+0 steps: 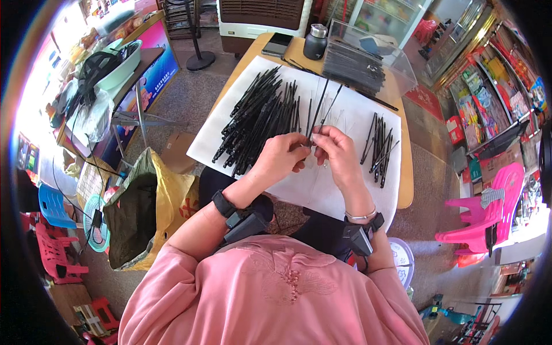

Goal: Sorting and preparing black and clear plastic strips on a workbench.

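Note:
My left hand [283, 153] is closed, fingertips pinched at the lower end of a thin black stick [319, 106] that points away from me. Close beside it, my right hand [337, 154] pinches a second thin black stick [332, 104], and the fingertips of both hands almost meet. What lies between the fingertips is too small to make out. Left of my hands a large heap of black sticks [253, 126] covers a white sheet [368, 198]. A smaller bunch of black sticks [379, 150] lies to the right. Fine thin wires [343, 119] show just beyond my right hand.
On the wooden table [406, 172], the far side holds a phone [277, 44], a dark flask [315, 42] and a clear plastic box [397, 66] with dark strands. A yellow sack [167, 201] stands open at left. Pink plastic chairs [497, 210] are at right.

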{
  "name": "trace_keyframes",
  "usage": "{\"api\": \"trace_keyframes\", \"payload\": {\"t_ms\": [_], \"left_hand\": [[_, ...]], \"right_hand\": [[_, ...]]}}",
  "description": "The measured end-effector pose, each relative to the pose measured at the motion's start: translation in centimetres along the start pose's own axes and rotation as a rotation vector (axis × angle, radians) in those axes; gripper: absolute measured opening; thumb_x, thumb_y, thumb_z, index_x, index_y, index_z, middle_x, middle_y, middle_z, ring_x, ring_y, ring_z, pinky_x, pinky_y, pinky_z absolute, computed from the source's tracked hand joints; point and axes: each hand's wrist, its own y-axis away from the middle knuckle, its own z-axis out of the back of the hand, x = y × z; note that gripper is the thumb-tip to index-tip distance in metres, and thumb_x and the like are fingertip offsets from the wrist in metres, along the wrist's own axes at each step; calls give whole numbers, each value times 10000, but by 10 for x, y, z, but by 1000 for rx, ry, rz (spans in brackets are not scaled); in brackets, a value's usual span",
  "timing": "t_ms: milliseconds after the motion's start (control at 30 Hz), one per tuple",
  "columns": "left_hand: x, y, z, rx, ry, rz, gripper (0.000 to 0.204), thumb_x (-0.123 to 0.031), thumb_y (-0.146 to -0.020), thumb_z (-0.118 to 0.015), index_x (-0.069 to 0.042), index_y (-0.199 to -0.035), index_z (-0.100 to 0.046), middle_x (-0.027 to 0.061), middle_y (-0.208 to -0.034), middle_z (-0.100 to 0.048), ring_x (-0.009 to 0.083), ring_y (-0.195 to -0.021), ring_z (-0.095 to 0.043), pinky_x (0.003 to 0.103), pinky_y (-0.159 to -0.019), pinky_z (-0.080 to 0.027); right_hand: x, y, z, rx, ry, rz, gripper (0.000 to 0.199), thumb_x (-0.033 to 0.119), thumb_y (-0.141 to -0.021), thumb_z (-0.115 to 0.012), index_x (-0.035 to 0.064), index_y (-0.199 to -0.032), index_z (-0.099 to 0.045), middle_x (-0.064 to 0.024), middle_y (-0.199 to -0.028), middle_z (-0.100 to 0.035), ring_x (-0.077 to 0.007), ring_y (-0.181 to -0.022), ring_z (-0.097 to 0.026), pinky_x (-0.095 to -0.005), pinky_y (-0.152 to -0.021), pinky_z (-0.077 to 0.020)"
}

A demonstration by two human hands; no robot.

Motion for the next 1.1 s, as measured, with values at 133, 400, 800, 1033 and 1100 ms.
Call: {"api": "trace_keyframes", "payload": {"t_ms": [133, 400, 800, 1033, 1100], "left_hand": [[7, -9, -3, 35, 114, -35, 168, -53, -849, -600, 67, -965, -592, 78, -764, -621, 133, -661, -630, 258, -569, -510], [6, -8, 3, -27, 169, -54, 216, -55, -870, -577, 90, -1027, -558, 101, -826, -617, 165, -694, -636, 262, -596, -517], [10, 4, 1, 6, 144, -60, 197, -67, -878, -571, 75, -1015, -572, 103, -842, -620, 160, -722, -631, 261, -606, -510], [16, -1, -16, 57, 200, -52, 182, -35, -874, -574, 75, -1019, -575, 91, -848, -613, 156, -714, -632, 256, -603, -515], [16, -3, -22, 59, 238, -59, 195, -27, -869, -582, 86, -1028, -580, 80, -802, -622, 131, -693, -642, 241, -584, -527]], "right_hand": [[13, -4, 11, 44, 176, 61, 151, 150, -865, -598, 3, -888, -618, 8, -664, -522, -68, -616, -517, -230, -518, -425], [16, 34, 29, 202, 1065, 192, 224, 222, -789, -629, 8, -849, -658, -172, -832, -648, -359, -765, -625, -437, -712, -475], [-3, 46, 19, -80, 1384, -74, 175, 154, -749, -590, -14, -741, -640, -219, -790, -644, -364, -774, -635, -451, -704, -498], [-12, 59, 33, -183, 1381, 109, 154, 128, -770, -559, -19, -750, -601, -187, -783, -641, -373, -751, -626, -460, -694, -490], [-9, 60, 44, -70, 1421, 166, 161, 120, -759, -592, -36, -728, -565, -220, -699, -607, -377, -722, -631, -458, -668, -496]]}}
